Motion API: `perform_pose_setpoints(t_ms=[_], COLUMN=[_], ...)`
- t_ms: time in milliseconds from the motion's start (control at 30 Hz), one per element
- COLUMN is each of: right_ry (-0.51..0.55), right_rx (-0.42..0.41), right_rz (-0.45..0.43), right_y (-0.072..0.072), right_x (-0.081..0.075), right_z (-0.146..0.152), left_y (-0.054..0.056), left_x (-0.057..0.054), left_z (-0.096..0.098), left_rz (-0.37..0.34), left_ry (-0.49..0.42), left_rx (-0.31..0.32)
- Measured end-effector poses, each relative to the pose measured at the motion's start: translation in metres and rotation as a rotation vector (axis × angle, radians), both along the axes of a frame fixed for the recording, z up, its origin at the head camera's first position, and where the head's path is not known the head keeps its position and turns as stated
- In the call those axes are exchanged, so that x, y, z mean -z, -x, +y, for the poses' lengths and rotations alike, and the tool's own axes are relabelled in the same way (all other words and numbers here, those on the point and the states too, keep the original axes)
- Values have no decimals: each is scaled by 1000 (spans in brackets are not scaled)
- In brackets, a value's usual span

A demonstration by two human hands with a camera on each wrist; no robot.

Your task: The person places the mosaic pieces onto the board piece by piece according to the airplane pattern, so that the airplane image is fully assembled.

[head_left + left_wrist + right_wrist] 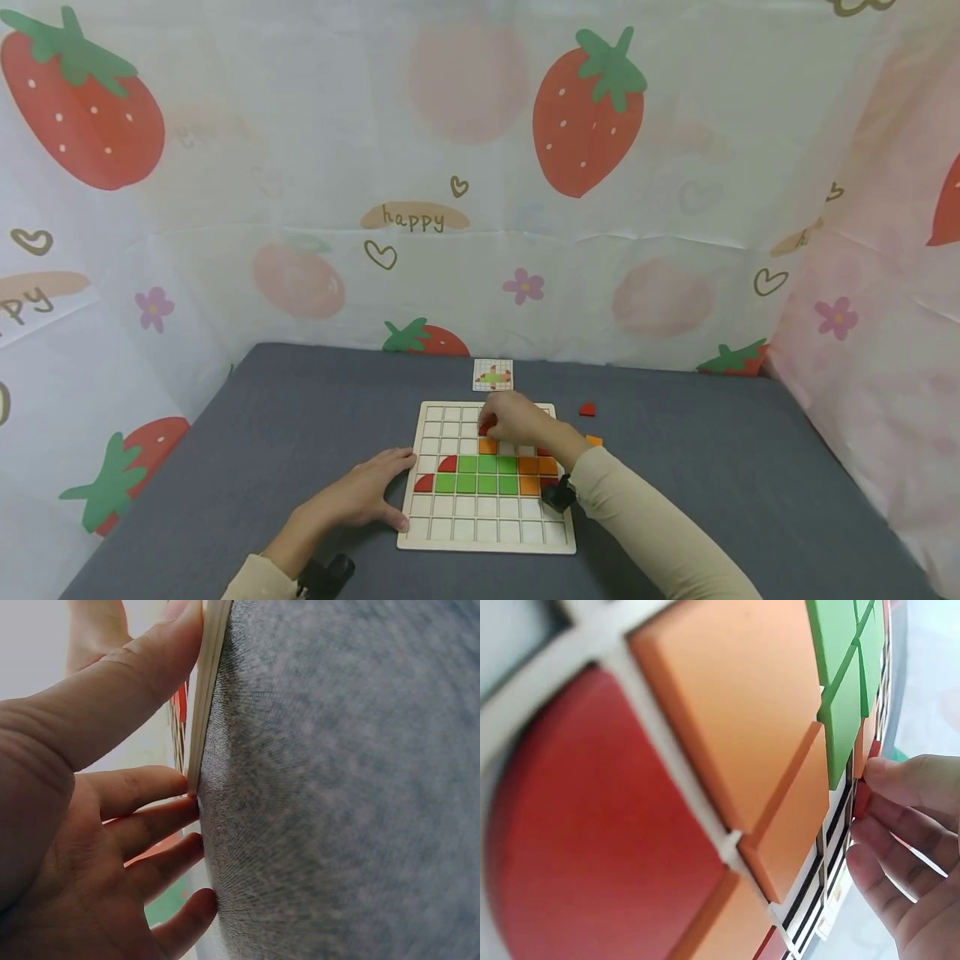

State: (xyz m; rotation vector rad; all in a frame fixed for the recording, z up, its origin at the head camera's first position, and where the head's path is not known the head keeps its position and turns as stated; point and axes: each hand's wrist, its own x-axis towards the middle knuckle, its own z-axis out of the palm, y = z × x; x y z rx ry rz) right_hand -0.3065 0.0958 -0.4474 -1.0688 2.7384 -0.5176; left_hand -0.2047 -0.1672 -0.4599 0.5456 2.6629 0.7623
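Note:
A light wooden grid board point(487, 537) lies on the table, with green square tiles point(487, 482), orange square tiles point(528, 484) and red quarter-round tiles point(424, 483) set in its cells. At the board's left edge rests my left hand point(360, 493), its thumb point(142, 679) and fingertips touching the rim. My right hand point(516, 418) is over the board's upper part and pinches a red quarter-round tile point(862, 799) between thumb and fingers. Just below that tile sits a single orange tile point(487, 447). The right forearm hides some cells at the board's right side.
Behind the board lies a small pattern card point(492, 375) with a coloured grid picture. To the right of the board are a loose red quarter-round tile point(587, 409) and an orange tile point(594, 440), partly behind the arm. A strawberry-print curtain point(300, 167) surrounds the grey table point(315, 417).

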Motion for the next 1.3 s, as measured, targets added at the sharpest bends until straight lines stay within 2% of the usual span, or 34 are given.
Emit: perform_pose_setpoints(t_ms=[400, 567, 733, 1033, 1133, 1300], right_ry=[-3, 59, 128, 204, 236, 229], right_rx=[12, 32, 128, 205, 232, 238], right_rz=[2, -12, -73, -102, -110, -66], right_y=[-2, -1, 2, -6, -10, -18], right_x=[0, -2, -11, -33, -35, -33], right_z=[1, 5, 19, 54, 65, 81], left_y=[0, 0, 1, 0, 0, 0], left_x=[0, 1, 3, 2, 3, 4], left_z=[0, -1, -1, -2, -2, -1], left_rz=[0, -3, -2, 7, 10, 16], left_ry=[-3, -2, -3, 0, 5, 9], left_rx=[-1, 0, 2, 8, 3, -2])
